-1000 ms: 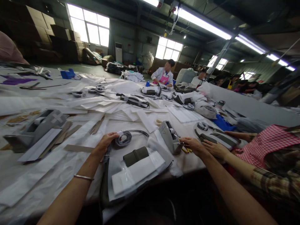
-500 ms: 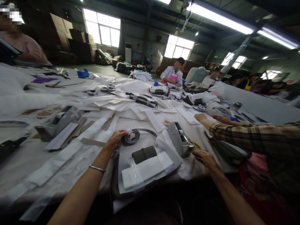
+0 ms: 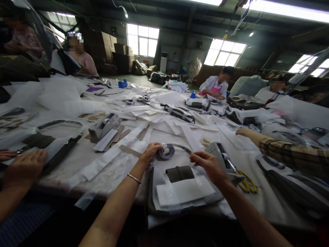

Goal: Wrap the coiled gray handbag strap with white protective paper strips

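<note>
My left hand [image 3: 151,151] pinches the edge of a coiled grey strap [image 3: 167,151] on the white-covered table [image 3: 123,161]. Over the clear bag [image 3: 180,195] hovers my right hand [image 3: 207,165], fingers curled near a thin dark strap end; I cannot see if it grips it. The bag holds a dark folded piece [image 3: 180,173] and white card. A grey tape dispenser [image 3: 221,156] stands just right of my right hand. Yellow-handled scissors [image 3: 245,181] lie beyond it.
A co-worker's plaid-sleeved arm [image 3: 288,149] reaches over the table at right. Another person's hand [image 3: 24,168] rests at the left edge. A second tape dispenser [image 3: 104,126] sits left of centre. White sheets, bags and card strips cover the table; more people sit at the far side.
My right hand has moved left from the scissors beside the tape dispenser to above the bag. The view has swung left, showing another person's hand there. My left hand stays on the coiled strap.
</note>
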Demonstrator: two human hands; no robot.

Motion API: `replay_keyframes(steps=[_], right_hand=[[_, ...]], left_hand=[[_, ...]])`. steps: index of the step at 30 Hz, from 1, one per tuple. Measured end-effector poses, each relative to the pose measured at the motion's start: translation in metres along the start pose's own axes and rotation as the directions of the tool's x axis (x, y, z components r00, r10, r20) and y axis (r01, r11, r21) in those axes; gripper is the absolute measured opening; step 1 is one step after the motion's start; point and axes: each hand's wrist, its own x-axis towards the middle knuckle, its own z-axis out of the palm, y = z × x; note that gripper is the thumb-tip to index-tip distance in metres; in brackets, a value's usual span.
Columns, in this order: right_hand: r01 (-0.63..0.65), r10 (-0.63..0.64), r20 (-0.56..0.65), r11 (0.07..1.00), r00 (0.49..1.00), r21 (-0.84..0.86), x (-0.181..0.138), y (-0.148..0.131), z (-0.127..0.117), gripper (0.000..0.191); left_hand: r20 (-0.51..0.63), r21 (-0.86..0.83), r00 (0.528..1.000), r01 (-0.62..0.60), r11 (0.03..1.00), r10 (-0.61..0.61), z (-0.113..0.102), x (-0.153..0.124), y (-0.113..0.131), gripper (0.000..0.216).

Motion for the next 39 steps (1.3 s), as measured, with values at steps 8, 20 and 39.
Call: replay_keyframes(steps=[8,20,39], right_hand=[[0.012,-0.015,0.184,1.000,0.983,0.018,0.079,0.018,0.103,0.037],[-0.004,0.020,0.135,0.993,0.991,-0.118,0.096,0.040,0.108,0.037],[0.034,0.011,0.146,0.953,0.989,-0.302,0.098,0.045,0.109,0.041]], left_hand=[[-0.010,-0.024,1.000,-0.021,0.999,0.021,0.000,0.001,-0.002,0.023],[-0.027,-0.056,1.000,-0.002,0.998,0.000,-0.001,0.004,-0.006,0.022],[-0.053,0.009,0.999,-0.011,1.000,0.011,0.000,0.005,-0.005,0.022]])
